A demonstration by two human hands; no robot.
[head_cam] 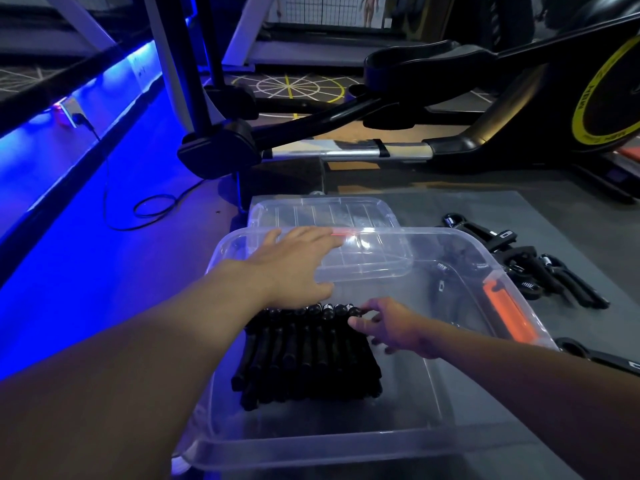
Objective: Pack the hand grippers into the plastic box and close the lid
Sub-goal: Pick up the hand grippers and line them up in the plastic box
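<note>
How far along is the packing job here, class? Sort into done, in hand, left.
Done: a row of grippers lies in the plastic box. In hand: the right hand pinches the end one; the left hand lies flat over the far rim. Left: loose grippers on the mat, lid off.

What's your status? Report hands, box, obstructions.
Left hand open over clear plastic box rim. Right hand pinches row of black hand grippers inside. Clear lid off behind. Loose grippers right.
</note>
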